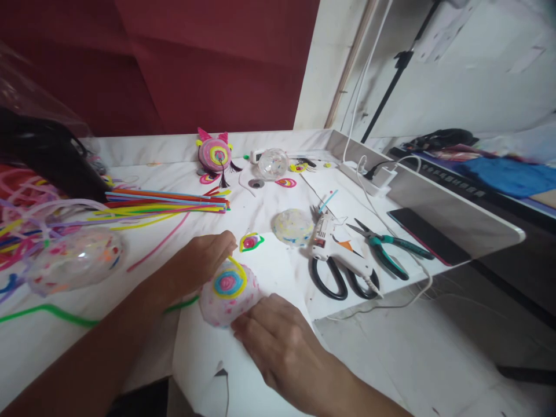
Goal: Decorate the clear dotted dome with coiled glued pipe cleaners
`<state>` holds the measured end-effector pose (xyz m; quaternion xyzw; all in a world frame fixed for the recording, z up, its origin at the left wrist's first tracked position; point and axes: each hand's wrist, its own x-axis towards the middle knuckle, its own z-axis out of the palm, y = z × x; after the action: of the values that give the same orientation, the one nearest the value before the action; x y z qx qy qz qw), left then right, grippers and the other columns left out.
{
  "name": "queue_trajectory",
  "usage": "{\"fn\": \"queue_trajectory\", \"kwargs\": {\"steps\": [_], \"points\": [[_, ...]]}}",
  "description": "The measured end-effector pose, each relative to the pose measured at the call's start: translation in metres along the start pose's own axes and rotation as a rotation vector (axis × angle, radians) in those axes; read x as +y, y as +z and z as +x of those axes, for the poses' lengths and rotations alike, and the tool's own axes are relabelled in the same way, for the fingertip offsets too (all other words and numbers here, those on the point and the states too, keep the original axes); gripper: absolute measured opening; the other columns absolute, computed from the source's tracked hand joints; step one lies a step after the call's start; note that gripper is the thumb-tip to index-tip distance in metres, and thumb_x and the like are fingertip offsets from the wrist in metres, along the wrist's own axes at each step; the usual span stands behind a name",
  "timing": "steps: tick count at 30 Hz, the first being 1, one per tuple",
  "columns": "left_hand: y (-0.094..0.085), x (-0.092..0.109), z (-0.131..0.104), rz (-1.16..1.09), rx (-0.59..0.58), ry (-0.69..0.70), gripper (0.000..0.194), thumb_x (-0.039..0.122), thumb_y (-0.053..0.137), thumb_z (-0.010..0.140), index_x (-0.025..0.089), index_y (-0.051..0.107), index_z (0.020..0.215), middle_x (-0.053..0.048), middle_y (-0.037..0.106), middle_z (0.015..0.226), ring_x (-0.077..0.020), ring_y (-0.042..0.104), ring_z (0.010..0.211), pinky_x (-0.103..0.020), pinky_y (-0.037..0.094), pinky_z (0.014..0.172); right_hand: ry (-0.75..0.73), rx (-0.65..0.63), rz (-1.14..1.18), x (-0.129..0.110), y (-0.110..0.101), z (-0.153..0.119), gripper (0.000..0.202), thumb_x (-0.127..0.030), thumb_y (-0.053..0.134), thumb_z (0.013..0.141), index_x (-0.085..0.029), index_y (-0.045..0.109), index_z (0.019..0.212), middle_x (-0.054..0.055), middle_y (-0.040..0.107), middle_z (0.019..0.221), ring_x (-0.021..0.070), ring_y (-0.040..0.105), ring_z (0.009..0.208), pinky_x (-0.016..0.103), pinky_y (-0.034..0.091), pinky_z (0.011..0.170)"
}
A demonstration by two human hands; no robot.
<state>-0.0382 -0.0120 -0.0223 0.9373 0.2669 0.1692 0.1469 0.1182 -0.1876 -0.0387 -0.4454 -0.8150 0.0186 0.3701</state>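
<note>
A whitish dome with pink specks (208, 308) rests on a white paper sheet (204, 359) in front of me. On it sits a spiral of pipe cleaner, pink in the middle, then blue, with yellow around the outside. My left hand (212, 252) pinches the end of the yellow pipe cleaner (240, 267) at the dome's far side. Bent fingers of my right hand (278, 336) grip the dome's near right edge; their tips are partly hidden. Just beyond the dome lies an eye-shaped pipe-cleaner piece (251, 242) with a green and yellow outline.
To the right lie a glue gun (334, 243), black-handled scissors (330, 281), green-handled pliers (386, 249) and a phone (428, 236). Another speckled dome (293, 227) is behind. Pipe cleaners (169, 202) and a clear dome (78, 258) lie left. A pink ornament (212, 152) stands at the back.
</note>
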Motion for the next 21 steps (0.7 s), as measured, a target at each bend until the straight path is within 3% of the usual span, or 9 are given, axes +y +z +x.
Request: {"fn": "queue_trajectory", "kwargs": {"steps": [7,11,16,21], "points": [[-0.004,0.003,0.003,0.091,0.059,0.096,0.037,0.040,0.033,0.102,0.023,0.042,0.071,0.002,0.050,0.062,-0.0160,0.051,0.058,-0.029,0.035,0.059,-0.042,0.026,-0.051,-0.002,0.002,0.003,0.026,-0.008,0.040,0.102,-0.009,0.066,0.102,0.006,0.065,0.079,0.0186,0.052,0.071,0.033,0.043,0.065],[-0.002,0.000,0.001,0.029,0.076,0.085,0.031,0.038,0.035,0.100,0.023,0.046,0.076,0.003,0.051,0.063,-0.0140,0.048,0.055,-0.026,0.034,0.055,-0.114,0.056,-0.172,-0.004,0.006,0.005,0.021,-0.009,0.045,0.101,-0.008,0.066,0.107,0.005,0.063,0.077,0.0191,0.051,0.070,0.035,0.039,0.061],[0.001,0.000,0.001,0.035,0.018,0.030,0.022,0.031,0.036,0.098,0.022,0.049,0.081,0.002,0.054,0.067,-0.0149,0.053,0.060,-0.026,0.040,0.060,-0.207,0.079,-0.271,-0.006,0.019,0.009,0.015,-0.010,0.056,0.095,-0.010,0.065,0.107,0.002,0.059,0.072,0.0186,0.048,0.064,0.036,0.032,0.056],[-0.005,-0.004,0.002,0.066,-0.043,0.053,0.028,0.030,0.032,0.100,0.021,0.055,0.085,-0.003,0.065,0.080,-0.0183,0.061,0.076,-0.030,0.046,0.074,-0.195,0.051,-0.318,-0.007,0.025,0.011,0.016,-0.010,0.051,0.097,-0.008,0.063,0.108,0.003,0.057,0.070,0.0188,0.049,0.062,0.035,0.031,0.052]]}}
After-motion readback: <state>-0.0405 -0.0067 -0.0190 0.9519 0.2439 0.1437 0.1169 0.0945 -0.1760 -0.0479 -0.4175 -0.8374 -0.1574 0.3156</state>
